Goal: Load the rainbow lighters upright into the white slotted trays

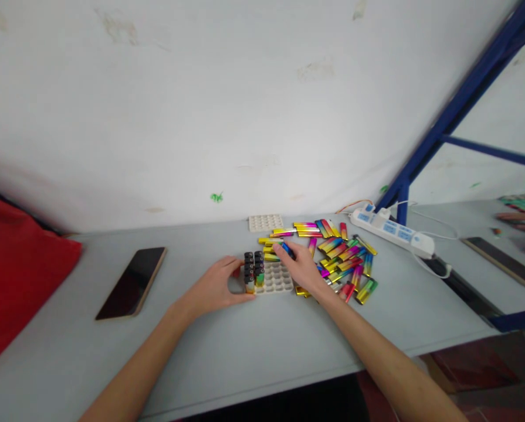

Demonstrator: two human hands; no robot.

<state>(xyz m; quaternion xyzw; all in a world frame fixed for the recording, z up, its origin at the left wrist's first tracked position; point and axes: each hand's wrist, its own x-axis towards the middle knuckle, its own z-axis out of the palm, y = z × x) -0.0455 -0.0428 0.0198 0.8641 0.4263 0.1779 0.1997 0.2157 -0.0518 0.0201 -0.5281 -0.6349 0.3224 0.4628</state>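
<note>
The head view shows a person's two bare hands reaching in over a grey desk [227, 357] from its near side. The left forearm slants in from the near left, and the left hand [213, 284] lies low with its thumb and fingers curved in a wide C around the left end of a pale tray [280, 276]. The thumb tip is at the tray's near left corner; whether this grip presses on the tray cannot be told. The right forearm crosses in from the near right, and the right hand [304, 266] bends downward over the tray's far right part. Its grip is narrow, thumb and fingers pinched on a blue piece [287, 249], which is partly hidden by the hand.

The tray is a grid of round cells. Black-topped pieces [254, 269] stand upright in two rows at its left end, running from near to far, and pale cells show to the right of them. A second pale tray [266, 222] lies beyond, close to the wall [178, 117].

Shiny multicoloured pieces [345, 258] lie in a loose heap right of the near tray, with more along its far side. Farther right is a white power strip [392, 230]; a dark phone [131, 282] lies to the left. At the far right, another person's hand [524, 221] shows blurred.
</note>
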